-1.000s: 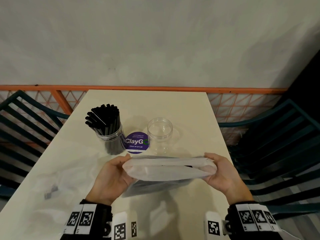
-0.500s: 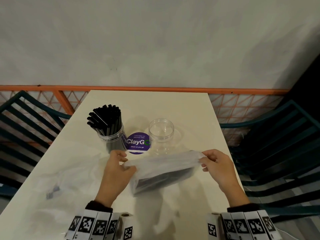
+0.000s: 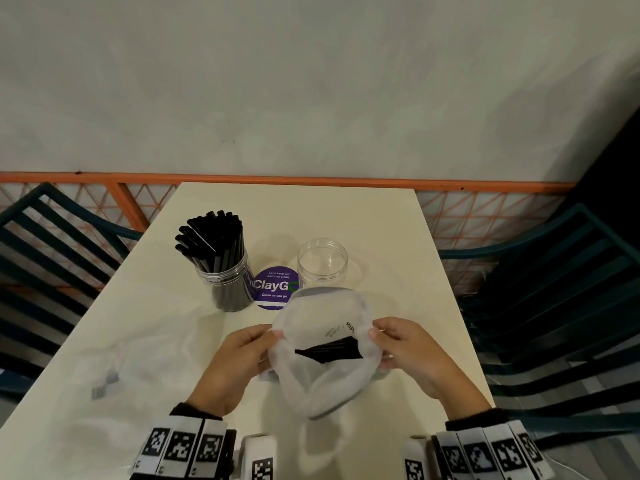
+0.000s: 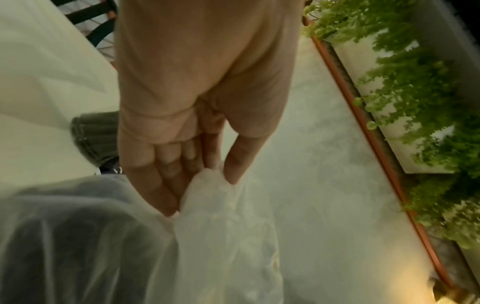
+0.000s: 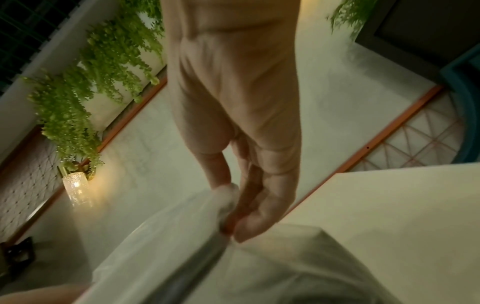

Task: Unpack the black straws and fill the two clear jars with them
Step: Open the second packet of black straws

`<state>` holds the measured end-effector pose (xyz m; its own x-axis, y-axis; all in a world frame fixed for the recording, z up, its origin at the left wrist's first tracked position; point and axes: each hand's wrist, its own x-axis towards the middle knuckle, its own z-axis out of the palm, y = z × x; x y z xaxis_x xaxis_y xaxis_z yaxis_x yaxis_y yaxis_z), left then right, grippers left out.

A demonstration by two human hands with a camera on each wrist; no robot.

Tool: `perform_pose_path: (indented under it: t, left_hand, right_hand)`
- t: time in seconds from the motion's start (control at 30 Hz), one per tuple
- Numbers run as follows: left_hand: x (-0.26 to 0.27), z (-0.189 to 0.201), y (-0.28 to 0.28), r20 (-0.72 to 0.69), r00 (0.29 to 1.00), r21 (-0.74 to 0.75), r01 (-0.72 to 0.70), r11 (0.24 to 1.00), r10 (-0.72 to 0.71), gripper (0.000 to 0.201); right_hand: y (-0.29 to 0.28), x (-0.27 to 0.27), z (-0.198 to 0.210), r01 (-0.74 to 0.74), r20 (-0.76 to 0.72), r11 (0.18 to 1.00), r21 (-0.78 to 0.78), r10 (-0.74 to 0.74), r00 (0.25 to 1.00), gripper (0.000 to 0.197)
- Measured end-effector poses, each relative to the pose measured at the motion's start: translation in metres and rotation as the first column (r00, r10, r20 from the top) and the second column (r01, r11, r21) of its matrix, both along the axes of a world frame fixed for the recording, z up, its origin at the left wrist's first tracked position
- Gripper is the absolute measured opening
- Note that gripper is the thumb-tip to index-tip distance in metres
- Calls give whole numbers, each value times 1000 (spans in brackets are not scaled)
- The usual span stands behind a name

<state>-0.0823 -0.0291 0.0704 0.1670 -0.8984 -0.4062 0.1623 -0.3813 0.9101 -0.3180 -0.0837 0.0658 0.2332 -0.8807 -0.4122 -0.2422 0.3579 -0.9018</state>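
Left hand [image 3: 232, 362] and right hand [image 3: 408, 355] just nearer than the empty jar [image 3: 322, 261], fingers pinching opposite rims of the plastic bag [image 3: 322, 375], mouth spread wide, black straws [image 3: 329, 349] inside

The left hand [image 3: 239, 362] is reaching in from seven o'clock, its thumb and fingers [image 4: 153, 185] pinching thin plastic film. The right hand [image 3: 405, 355] is reaching in from five o'clock, also pinching film, though blur makes its fingers [image 5: 262, 218] hard to read. Both wrists are wearing marker-printed bands.
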Motion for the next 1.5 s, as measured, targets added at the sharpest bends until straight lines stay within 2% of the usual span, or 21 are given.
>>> perform_pose_path:
  t: [0.07, 0.13, 0.2, 0.3, 0.33, 0.4, 0.43, 0.5, 0.53, 0.6, 0.63, 0.7, 0.77, 0.83, 0.93, 1.0, 1.1, 1.13, 1.33, 1.43, 1.5]
  left_hand:
    - [3, -1, -1, -118, 993, 46, -8, 999, 13, 15]
    - [9, -6, -2, -268, 961, 86, -43, 995, 65, 19]
    - [14, -9, -1, -413, 902, 113, -91, 989, 130, 23]
    - [16, -9, 6, -576, 802, 155, -80, 985, 156, 13]
    - [14, -7, 9, -620, 773, 134, -62, 989, 132, 18]
    - [12, -10, 10, -663, 740, 113, -49, 992, 113, 44]
    - [14, -15, 10, -655, 748, 121, -37, 992, 107, 42]
    - [14, -14, 11, -603, 793, 120, -20, 993, 89, 21]
    - [13, -11, 11, -563, 824, 103, -9, 995, 65, 24]
    - [15, -14, 12, -431, 901, 78, -15, 997, 47, 53]
    - [14, -16, 14, -346, 937, 65, -22, 998, 43, 56]
    - [12, -16, 14, -144, 990, 52, -3, 999, 10, 55]
    - [5, -16, 12, 71, 997, 36, 12, 999, -15, 56]
    - [1, -15, 11, 173, 985, 1, -5, 1000, 5, 59]
    - [4, -16, 8, 175, 976, -15, -131, 991, 132, 59]
    - [9, -20, 7, 229, 953, -19, -201, 979, 200, 48]
    - [12, -23, 6, 298, 935, 3, -201, 980, 191, 6]
    - [11, -22, 5, 300, 938, 17, -186, 982, 172, 2]
    - [10, -18, 4, 372, 924, 16, -106, 994, 92, 18]
    - [10, -21, 5, 323, 946, 114, -38, 993, -1, 36]
    - [10, -20, 7, 275, 961, 133, -41, 990, 3, 37]
  right_hand:
    - [0, 2, -5, 18, 14, 998, 55, -19, 1000, 19]
    - [-1, 0, -9, 80, 162, 976, 200, -114, 980, 21]
    - [-3, -6, -10, 106, 336, 918, 383, -246, 909, 24]
    - [-4, -19, -8, 147, 380, 816, 559, -410, 829, 29]
    - [-4, -22, -7, 157, 381, 797, 583, -439, 814, 29]
    - [-3, -25, -6, 169, 382, 780, 602, -468, 797, 28]
    - [-2, -25, -6, 168, 390, 780, 603, -472, 790, 26]
    - [-1, -26, -7, 151, 423, 795, 587, -460, 780, 26]
    - [0, -28, -6, 128, 457, 821, 556, -431, 778, 24]
    - [2, -31, -4, 86, 481, 895, 437, -313, 819, 19]
    - [4, -32, -4, 78, 456, 922, 379, -259, 852, 26]
    - [8, -27, -10, 92, 296, 962, 256, -168, 940, 42]
    - [8, -18, -15, 119, 5, 990, 73, -120, 993, 36]
    - [5, -14, -17, 129, -216, 985, -114, -151, 965, 22]
    - [0, -20, -15, 163, -327, 943, -289, -258, 909, 9]
    - [2, -23, -13, 155, -370, 930, -334, -280, 886, 8]
    - [7, -21, -9, 131, -325, 951, -280, -222, 919, 13]
    - [8, -20, -8, 127, -283, 962, -241, -195, 939, 13]
    - [10, -15, -2, 204, -46, 978, -39, -206, 977, 16]
    - [9, -13, -3, 246, 90, 961, 130, -258, 962, 18]
    - [7, -19, -5, 274, 216, 921, 275, -337, 916, 11]
